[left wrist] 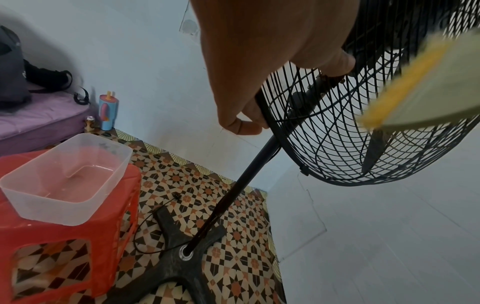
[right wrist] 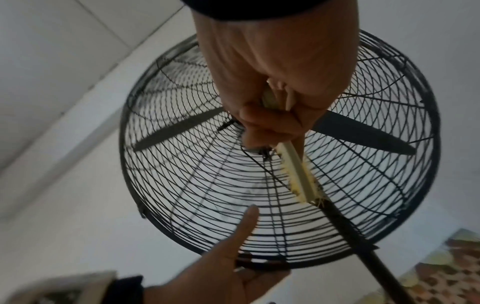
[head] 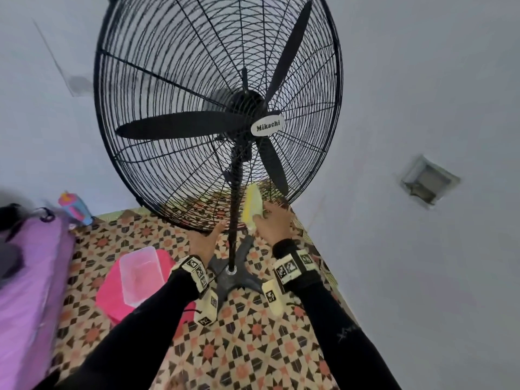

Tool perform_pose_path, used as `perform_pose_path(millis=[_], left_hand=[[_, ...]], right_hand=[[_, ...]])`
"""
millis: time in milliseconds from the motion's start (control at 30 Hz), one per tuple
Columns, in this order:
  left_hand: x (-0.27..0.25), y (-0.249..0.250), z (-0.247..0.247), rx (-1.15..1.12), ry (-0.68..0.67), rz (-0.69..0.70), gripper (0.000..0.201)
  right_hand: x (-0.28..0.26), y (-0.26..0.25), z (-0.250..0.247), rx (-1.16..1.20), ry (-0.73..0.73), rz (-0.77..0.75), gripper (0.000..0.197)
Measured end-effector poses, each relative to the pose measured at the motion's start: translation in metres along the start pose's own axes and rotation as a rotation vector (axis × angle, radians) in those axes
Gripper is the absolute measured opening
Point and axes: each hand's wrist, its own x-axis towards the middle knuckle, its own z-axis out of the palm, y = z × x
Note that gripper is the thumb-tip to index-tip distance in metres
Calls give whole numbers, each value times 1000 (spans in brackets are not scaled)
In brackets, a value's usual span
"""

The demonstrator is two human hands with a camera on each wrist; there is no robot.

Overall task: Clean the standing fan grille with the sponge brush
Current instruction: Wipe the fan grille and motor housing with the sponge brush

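I see the fan [head: 219, 108] straight ahead of both grips, its grille [head: 168, 80] rising above them. My left grip [head: 204, 243] is on the grille's bottom rim, left of the pole [head: 235, 215]. My right grip [head: 274, 220] is right of the pole, holding the brush [head: 251, 205] against the lower grille. The base [head: 233, 280] sits on the floor [head: 253, 347] below and between my grips. Left of my left grip a tub [head: 139, 274] rests on a stool [head: 112, 299]; further left lies a bed [head: 28, 277], with a bottle [head: 74, 208] beside its far end.
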Motion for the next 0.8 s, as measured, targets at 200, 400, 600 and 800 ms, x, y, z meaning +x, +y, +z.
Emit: perform_pose_path(millis=[200, 400, 600, 800], left_hand=[[0, 1, -1, -6, -13, -22, 131], [-3, -4, -1, 24, 18, 28, 135], [-15, 9, -1, 53, 12, 47, 100], [-19, 8, -5, 18, 4, 44, 119]], right_hand=[[3, 1, -7, 198, 232, -14, 23], [3, -15, -28, 292, 563, -164, 15], [8, -15, 1, 168, 515, -139, 12], [-8, -12, 1, 351, 413, -211, 16]])
